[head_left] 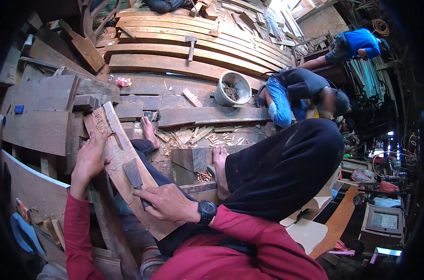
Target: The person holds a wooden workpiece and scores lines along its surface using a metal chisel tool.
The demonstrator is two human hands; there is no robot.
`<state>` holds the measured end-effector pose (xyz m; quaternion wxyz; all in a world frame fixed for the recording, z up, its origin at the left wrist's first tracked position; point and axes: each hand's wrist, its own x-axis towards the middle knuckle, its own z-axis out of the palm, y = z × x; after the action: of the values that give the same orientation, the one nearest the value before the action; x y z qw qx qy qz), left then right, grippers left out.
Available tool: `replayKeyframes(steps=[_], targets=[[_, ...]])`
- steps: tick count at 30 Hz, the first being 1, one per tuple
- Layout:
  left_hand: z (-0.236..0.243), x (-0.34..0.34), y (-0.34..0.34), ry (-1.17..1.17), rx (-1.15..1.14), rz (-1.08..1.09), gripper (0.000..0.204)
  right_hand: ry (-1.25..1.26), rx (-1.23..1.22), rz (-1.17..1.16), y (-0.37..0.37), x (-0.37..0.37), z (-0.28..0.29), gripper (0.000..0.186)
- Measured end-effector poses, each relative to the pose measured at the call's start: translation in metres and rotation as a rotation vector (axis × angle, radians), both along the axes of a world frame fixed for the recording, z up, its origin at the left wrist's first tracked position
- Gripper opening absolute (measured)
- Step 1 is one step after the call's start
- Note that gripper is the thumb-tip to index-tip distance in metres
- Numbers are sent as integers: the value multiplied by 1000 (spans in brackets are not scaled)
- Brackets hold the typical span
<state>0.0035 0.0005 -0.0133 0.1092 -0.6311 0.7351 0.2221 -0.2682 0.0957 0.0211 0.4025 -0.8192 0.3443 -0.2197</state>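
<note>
A long pale wooden board [149, 217] slants across my lap, its far end roughly carved and marked with dark lines. My left hand [91, 156] grips the board's left edge near that end, with the thumb lying over the top. Closed around the handle of a tool with a broad, flat, dark metal blade [132, 173] is my right hand [167, 201], wearing a black wristwatch [206, 211]. The blade lies against the board's face. Part of its handle is hidden by my fingers.
Ahead, a hammer-like tool [190, 46] rests on stacked planks [142, 63]. A bucket [233, 88] of small dark pieces stands near a crouching person [300, 91]; another person [356, 44] bends farther back. Wooden pegs [228, 139] and chips litter the floor by my feet.
</note>
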Motion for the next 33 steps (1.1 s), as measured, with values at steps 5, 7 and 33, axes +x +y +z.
replayKeyframes(steps=[5, 7, 33], targets=[[3, -1, 1, -32, 10, 6, 98, 87, 17, 32, 1, 0, -3, 44], [2, -1, 1, -23, 10, 9, 98, 84, 16, 30, 2, -1, -2, 43], [8, -3, 2, -29, 37, 19, 98, 34, -35, 87, 3, 0, -9, 42]])
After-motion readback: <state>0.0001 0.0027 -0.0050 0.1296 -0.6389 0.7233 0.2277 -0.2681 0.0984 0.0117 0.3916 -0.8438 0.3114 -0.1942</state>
